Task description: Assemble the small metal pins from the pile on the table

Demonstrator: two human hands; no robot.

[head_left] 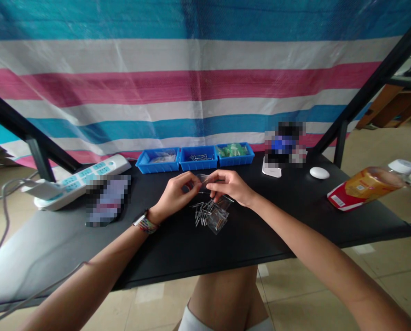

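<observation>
Between my two hands is a small clear plastic bag (202,178), pinched at its edges. My left hand (179,191), with a woven bracelet at the wrist, grips its left side between thumb and forefinger. On the other side, the fingers of my right hand (228,185) are closed at the bag's edge. Just below lies a heap of thin metal pins (201,214), their exact kind too small to tell. Against the heap rests a filled clear bag (218,219) with small copper-coloured and silvery pieces inside.
Three blue bins (198,164) stand in a row behind my hands, holding clear bags, metal pins and green packets. A white power strip (84,180) lies at left. To the right are a white oval object (319,173) and a red-yellow container (362,188). A striped sheet (191,87) hangs behind.
</observation>
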